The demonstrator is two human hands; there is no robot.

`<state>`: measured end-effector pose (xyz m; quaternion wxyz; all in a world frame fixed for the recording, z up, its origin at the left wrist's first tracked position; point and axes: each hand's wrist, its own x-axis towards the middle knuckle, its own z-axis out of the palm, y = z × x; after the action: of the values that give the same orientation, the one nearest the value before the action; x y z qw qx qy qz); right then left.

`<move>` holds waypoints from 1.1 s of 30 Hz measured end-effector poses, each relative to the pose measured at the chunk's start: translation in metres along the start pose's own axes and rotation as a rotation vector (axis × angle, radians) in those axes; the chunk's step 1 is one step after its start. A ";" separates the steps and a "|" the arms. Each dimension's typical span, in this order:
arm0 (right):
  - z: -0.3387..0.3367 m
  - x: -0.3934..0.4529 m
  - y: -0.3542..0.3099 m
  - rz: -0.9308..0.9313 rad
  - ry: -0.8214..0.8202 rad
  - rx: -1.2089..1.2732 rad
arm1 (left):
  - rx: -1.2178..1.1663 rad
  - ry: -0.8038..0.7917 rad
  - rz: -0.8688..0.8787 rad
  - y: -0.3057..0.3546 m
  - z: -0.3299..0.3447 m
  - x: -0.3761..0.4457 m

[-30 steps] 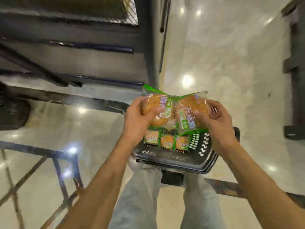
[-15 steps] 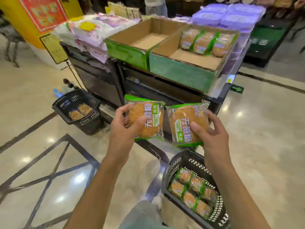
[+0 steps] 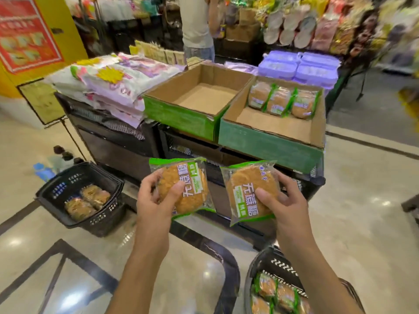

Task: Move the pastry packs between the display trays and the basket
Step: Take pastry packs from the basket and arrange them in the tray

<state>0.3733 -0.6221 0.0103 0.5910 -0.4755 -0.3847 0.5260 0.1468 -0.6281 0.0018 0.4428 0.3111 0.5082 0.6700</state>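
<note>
We are in a shop, a grocery store by the look of it. In the middle of the frame a dark display stand (image 3: 127, 141) carries two open cardboard trays (image 3: 269, 141), one holding wrapped pastry packs (image 3: 281, 100), beside stacked white bags (image 3: 108, 87) and lilac boxes (image 3: 315, 69). Across the upper right we see shelves crowded with colourful packaged goods (image 3: 328, 30). A red poster on a yellow pillar (image 3: 25, 37) fills the upper left. Black shopping baskets (image 3: 99, 214) sit on the polished tiled floor (image 3: 367, 223), and another person (image 3: 197, 26) stands at top centre.
</note>
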 end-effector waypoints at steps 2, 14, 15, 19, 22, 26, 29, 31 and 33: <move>0.014 0.012 0.000 -0.011 0.068 0.000 | 0.024 -0.056 -0.012 0.003 0.001 0.033; -0.027 0.135 -0.040 -0.196 0.427 -0.159 | 0.025 -0.442 -0.108 -0.029 0.140 0.190; -0.033 0.153 -0.042 -0.204 0.445 -0.159 | 0.047 -0.469 -0.100 -0.030 0.153 0.204; -0.058 0.251 -0.045 -0.188 0.420 -0.163 | 0.154 -0.465 -0.080 -0.033 0.207 0.264; -0.071 0.331 -0.051 -0.176 0.373 -0.182 | 0.213 -0.467 -0.076 -0.034 0.255 0.309; -0.102 0.419 -0.045 -0.212 0.362 -0.727 | 0.251 -0.525 -0.065 -0.052 0.311 0.359; -0.122 0.468 -0.037 -0.193 0.286 -1.012 | 0.351 -0.576 -0.011 -0.072 0.338 0.391; -0.130 0.499 -0.037 -0.099 0.243 -1.206 | 0.415 -0.628 0.025 -0.084 0.351 0.415; -0.141 0.528 -0.036 0.038 0.183 -1.407 | 0.545 -0.739 0.085 -0.095 0.361 0.444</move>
<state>0.5968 -0.1222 -0.0148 0.1644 -0.7933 -0.5737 0.1207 0.3027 -0.0692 0.0006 0.4685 0.6547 0.4606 0.3738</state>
